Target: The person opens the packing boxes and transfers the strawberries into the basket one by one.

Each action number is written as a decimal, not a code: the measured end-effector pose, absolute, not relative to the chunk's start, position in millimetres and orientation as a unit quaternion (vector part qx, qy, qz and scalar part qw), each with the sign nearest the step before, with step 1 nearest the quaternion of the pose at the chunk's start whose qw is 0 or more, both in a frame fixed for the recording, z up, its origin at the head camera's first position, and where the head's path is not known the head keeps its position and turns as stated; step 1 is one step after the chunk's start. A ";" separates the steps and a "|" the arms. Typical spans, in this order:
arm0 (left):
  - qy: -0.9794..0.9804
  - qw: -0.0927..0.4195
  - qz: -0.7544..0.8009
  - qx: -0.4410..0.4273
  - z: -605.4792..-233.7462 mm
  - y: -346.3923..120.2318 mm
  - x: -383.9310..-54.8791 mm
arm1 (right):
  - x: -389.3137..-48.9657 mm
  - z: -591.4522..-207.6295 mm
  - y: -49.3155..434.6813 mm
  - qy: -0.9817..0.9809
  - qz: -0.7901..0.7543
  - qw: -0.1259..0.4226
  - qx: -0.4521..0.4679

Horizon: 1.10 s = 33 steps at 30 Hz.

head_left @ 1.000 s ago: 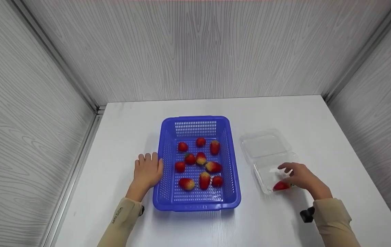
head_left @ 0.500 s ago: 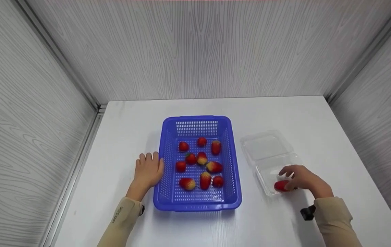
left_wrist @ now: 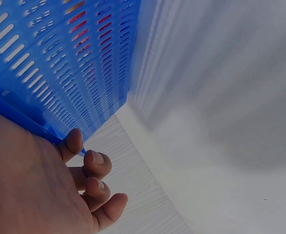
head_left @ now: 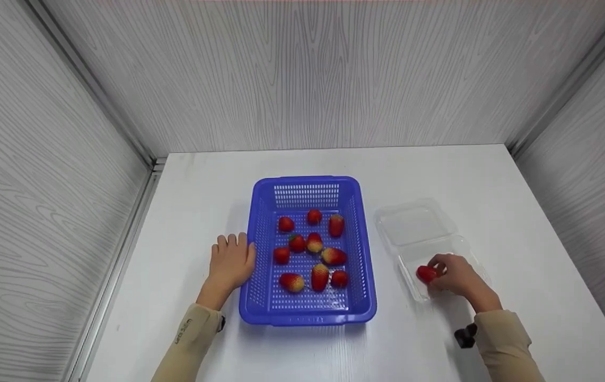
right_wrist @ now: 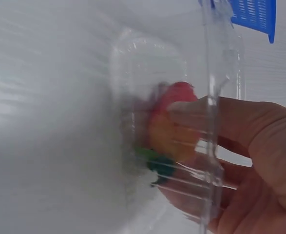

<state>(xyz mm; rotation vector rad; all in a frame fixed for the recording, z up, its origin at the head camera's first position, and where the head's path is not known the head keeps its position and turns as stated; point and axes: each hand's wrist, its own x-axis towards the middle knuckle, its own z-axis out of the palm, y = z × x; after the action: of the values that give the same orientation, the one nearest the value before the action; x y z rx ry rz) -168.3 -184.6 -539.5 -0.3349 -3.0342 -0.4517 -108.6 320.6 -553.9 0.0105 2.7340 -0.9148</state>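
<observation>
A blue plastic basket with slotted walls holds several red and yellow strawberries. My left hand is at its left rim, the thumb along the edge. Below that rim, the left wrist view shows bent fingers; the thumb is hidden there. On the right, my right hand pinches a strawberry inside the lower half of a clear clamshell box. Through the box wall, the right wrist view shows this strawberry with its green leaves between thumb and fingers.
The box's clear lid lies folded back, away from me. Both containers stand on a white table. Pale wood-grain panels enclose the back and both sides.
My right hand has closed on the strawberry in the clear box and shifted it slightly left and away from me. The left hand stays at the basket's rim.
</observation>
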 end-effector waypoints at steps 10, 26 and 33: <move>-0.985 0.023 -0.136 -0.104 -540.7 -183.0 -165.6 | -102.4 -548.1 313.3 0.951 -0.307 0.029 0.007; -0.986 0.029 -0.129 -0.105 -539.2 -183.0 -165.8 | -121.5 -496.7 270.8 0.925 -0.352 -0.140 -0.008; -0.985 0.021 -0.136 -0.100 -540.0 -182.7 -165.8 | -142.3 -476.7 230.8 0.905 -0.379 -0.188 -0.044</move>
<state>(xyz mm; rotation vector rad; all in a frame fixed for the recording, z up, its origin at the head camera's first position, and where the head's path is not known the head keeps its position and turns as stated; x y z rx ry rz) -165.8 -182.7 -540.0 -0.3112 -3.0553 -0.4220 -142.3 230.8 -476.7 -0.1573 3.2436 -1.3568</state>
